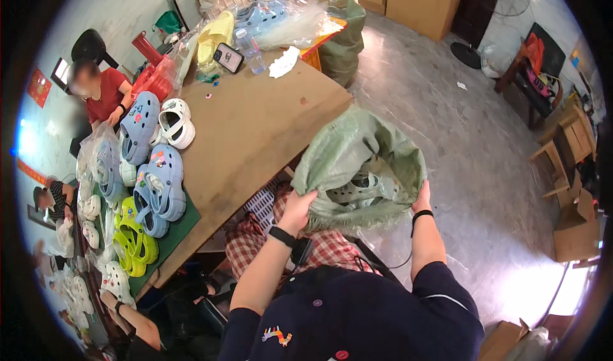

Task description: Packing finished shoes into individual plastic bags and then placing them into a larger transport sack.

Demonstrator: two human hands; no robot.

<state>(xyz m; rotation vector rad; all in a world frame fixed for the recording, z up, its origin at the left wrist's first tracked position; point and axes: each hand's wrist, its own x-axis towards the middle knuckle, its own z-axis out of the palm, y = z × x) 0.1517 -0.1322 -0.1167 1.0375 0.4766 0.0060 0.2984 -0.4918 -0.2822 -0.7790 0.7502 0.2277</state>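
A green woven sack (338, 140) stands in front of me with its mouth held wide. My left hand (297, 211) is closed on the near left part of its rim, and my right hand (422, 198) grips the rim on the right. Inside the sack lie pale clogs (357, 192), partly wrapped in clear plastic; how many there are is hidden. To the left, blue clogs (167, 179) with charms, lime-green clogs (133, 243) and white clogs (177, 123) are lined up along the table's edge.
The brown table (255, 115) carries a phone (228, 57), a water bottle (251, 53), crumpled tissue (285, 62) and bagged clogs. Co-workers sit along the left. A full green sack (341, 48) and cardboard boxes (421, 6) stand behind; a wooden stool (562, 147) is right.
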